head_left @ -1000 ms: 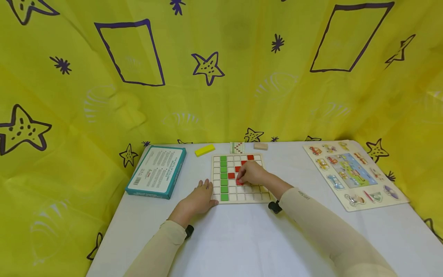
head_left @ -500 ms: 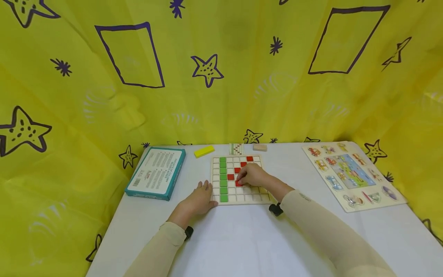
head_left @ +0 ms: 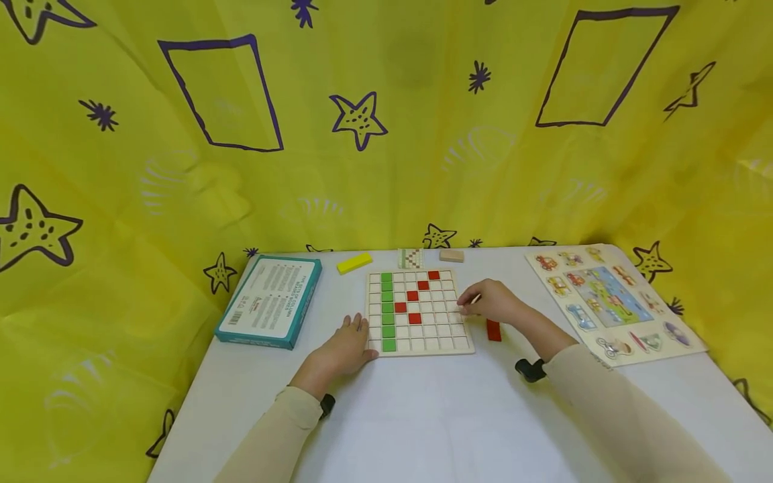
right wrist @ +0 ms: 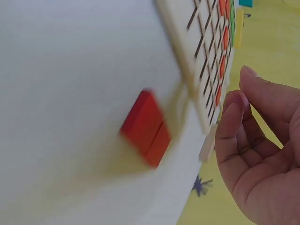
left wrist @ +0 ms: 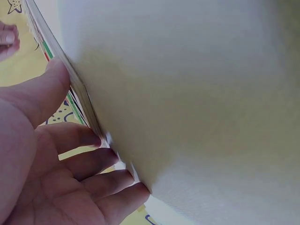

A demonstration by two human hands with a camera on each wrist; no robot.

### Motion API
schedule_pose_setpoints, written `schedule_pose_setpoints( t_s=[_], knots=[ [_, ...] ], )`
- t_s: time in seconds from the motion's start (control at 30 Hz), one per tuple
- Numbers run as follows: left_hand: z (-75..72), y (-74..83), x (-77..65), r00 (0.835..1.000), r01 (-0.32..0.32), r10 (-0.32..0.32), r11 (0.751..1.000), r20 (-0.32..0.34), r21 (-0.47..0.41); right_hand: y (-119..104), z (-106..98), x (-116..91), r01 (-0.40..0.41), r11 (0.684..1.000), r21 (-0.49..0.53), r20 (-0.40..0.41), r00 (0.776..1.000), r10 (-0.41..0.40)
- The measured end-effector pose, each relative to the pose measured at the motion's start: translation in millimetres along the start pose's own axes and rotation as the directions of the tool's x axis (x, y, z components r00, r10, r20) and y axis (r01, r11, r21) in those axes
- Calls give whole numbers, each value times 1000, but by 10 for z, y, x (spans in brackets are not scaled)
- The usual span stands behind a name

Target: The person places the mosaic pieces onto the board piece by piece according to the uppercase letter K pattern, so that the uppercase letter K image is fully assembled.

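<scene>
A wooden grid board (head_left: 443, 346) lies on the table, with a column of green tiles (head_left: 387, 308) and several red tiles (head_left: 415, 318) in its cells. My left hand (head_left: 341, 349) rests at its left edge, thumb at the near corner. In the left wrist view the fingertips of that hand (left wrist: 56, 173) touch the tabletop beside the board's edge. Off the board's right side hovers my right hand (head_left: 494, 302), fingers loosely bent, no tile visible between them. Below it sit red tiles (head_left: 494, 331), seen close together as red blocks (right wrist: 147, 129) in the right wrist view.
At the back lie a yellow block (head_left: 354, 263), a small pattern card (head_left: 410, 258) and a plain wooden block (head_left: 451, 255). A teal box (head_left: 268, 302) is on the left. A picture puzzle board (head_left: 616, 305) occupies the right. A yellow curtain hangs behind the table.
My right hand has let go of the red tile, now in a cell, and moved right off the board, uncovering more of the grid and the loose red tiles. The left hand has stayed put.
</scene>
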State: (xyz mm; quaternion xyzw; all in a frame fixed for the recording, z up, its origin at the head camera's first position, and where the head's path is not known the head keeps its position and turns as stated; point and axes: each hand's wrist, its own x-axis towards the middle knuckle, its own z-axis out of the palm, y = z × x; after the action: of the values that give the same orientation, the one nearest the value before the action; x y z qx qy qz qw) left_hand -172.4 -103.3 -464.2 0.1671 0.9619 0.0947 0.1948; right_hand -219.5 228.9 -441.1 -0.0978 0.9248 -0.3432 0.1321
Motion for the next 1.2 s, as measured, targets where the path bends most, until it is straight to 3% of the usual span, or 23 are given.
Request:
schedule_pose_setpoints(
  t_s=[0.27, 0.63, 1.0, 1.2],
  knots=[
    [-22, 25, -17, 1000, 4, -5, 1000, 10, 11, 333, -102, -237, -65, 998, 6, 4, 998, 65],
    [-25, 25, -19, 1000, -2, 2, 1000, 5, 13, 571, -71, -349, -49, 999, -9, -15, 999, 48],
    [-42, 35, -31, 1000, -3, 3, 1000, 10, 22, 531, -77, -350, -36, 999, 11, -50, 998, 37],
    [-44, 37, -24, 1000, -5, 5, 1000, 4, 15, 400, -99, -301, -34, 998, 47, -56, 998, 37]
  ],
)
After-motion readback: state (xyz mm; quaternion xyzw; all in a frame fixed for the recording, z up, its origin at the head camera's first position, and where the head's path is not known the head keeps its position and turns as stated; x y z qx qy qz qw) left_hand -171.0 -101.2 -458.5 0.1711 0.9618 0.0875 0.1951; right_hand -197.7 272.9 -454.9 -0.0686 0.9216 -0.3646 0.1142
